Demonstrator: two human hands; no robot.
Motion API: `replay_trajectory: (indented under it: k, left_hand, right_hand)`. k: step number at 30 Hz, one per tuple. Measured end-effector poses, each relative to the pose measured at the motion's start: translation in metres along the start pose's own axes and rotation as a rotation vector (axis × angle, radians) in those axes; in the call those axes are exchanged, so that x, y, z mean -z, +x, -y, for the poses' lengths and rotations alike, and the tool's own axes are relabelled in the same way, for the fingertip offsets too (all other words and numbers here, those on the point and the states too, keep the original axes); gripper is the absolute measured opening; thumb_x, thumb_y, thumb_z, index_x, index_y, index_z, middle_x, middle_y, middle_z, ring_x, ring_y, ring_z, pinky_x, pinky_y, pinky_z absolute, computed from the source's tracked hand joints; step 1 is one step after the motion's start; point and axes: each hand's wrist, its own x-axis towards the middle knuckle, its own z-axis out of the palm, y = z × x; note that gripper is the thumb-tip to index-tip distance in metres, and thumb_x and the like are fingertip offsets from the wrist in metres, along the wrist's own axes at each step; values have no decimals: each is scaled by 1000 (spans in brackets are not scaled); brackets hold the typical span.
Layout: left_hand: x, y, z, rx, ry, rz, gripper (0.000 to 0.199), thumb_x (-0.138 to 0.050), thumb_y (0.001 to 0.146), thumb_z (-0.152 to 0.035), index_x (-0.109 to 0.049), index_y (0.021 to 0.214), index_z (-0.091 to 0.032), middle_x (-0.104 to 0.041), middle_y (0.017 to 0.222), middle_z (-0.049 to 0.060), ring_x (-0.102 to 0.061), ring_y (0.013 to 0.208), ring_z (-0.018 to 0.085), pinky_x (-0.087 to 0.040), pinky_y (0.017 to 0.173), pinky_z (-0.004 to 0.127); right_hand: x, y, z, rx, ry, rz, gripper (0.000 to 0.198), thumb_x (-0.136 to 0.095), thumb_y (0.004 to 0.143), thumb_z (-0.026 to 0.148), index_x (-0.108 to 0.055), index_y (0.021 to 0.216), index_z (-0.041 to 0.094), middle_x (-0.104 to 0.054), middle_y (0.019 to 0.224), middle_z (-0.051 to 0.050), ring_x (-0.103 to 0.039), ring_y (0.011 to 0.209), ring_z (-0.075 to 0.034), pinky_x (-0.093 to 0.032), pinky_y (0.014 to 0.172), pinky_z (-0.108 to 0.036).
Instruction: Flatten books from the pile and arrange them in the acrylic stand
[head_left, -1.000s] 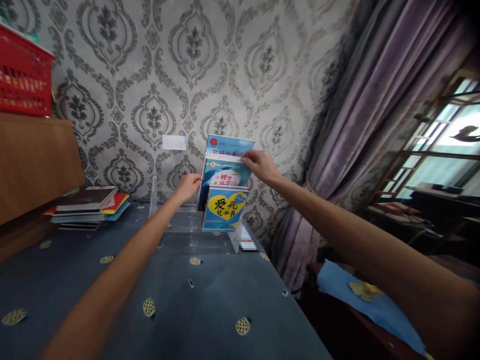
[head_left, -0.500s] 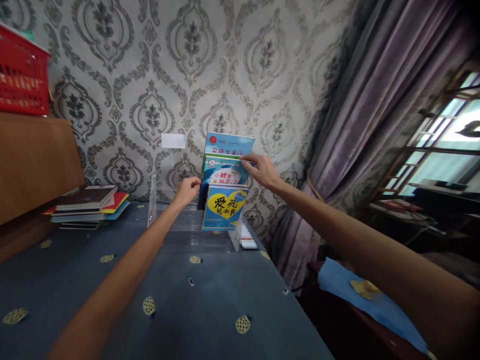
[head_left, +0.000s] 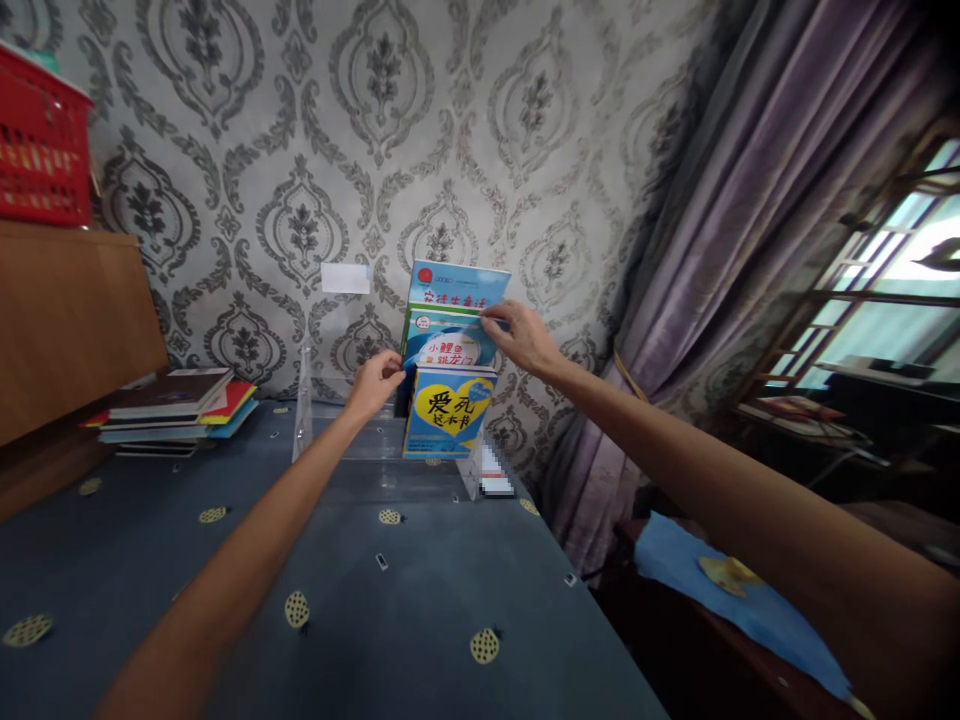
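Blue children's books stand in tiers on a clear acrylic rack (head_left: pixel 352 447). In front is a blue book with a yellow heart (head_left: pixel 448 415). Behind it rises a blue picture book (head_left: pixel 450 345) with a white oval on its cover, and a taller light-blue book (head_left: pixel 461 282) stands at the back. My right hand (head_left: pixel 523 336) pinches the picture book's upper right corner. At its left edge, the closed fingers of my left hand (head_left: pixel 377 382) hold the same book; the far fingertips are hidden.
A stack of books (head_left: pixel 172 405) lies on the patterned tablecloth (head_left: pixel 337 600) at left, beside a wooden cabinet (head_left: pixel 71 320) bearing a red basket (head_left: pixel 45 150). A purple curtain (head_left: pixel 720 230) hangs at right. A blue cloth (head_left: pixel 675 560) lies lower right.
My left hand has shifted very slightly right against the book's edge. The right hand keeps its pinch at the corner, and the books stay in place.
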Motion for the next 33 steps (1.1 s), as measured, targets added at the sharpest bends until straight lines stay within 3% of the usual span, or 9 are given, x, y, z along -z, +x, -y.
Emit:
replay_trajectory:
  k: [17, 22, 27, 33]
  left_hand:
    - [1, 7, -2, 101, -145, -57, 14, -63, 70, -15, -63, 85, -17, -69, 79, 2, -67, 81, 18, -55, 78, 30]
    - [0, 4, -7, 34, -31, -163, 14, -67, 72, -16, -62, 85, -17, -67, 80, 2, -64, 79, 17, -52, 79, 30]
    - [-1, 1, -11, -30, 96, -172, 20, -68, 76, -18, -61, 95, -19, -67, 86, 3, -63, 81, 17, -51, 79, 29]
    - [-2, 4, -9, -46, 234, -194, 30, -67, 79, -21, -63, 108, -18, -69, 93, 6, -64, 83, 20, -51, 82, 33]
  right_hand:
    - [-3, -2, 6, -26, -1, -91, 30, -50, 90, 34, -71, 104, 18, -63, 105, -14, -60, 95, -31, -50, 81, -45]
    - [-8, -5, -3, -12, 17, -183, 32, -53, 87, 27, -64, 116, 21, -62, 110, -14, -58, 103, -32, -50, 88, -48]
    - [-13, -9, -11, -36, 40, -231, 39, -54, 85, 27, -58, 123, 20, -62, 115, -15, -56, 110, -33, -48, 95, -51]
    - [-23, -12, -23, -140, 171, -195, 45, -55, 82, 29, -58, 125, 17, -66, 118, -17, -61, 109, -32, -52, 92, -50]
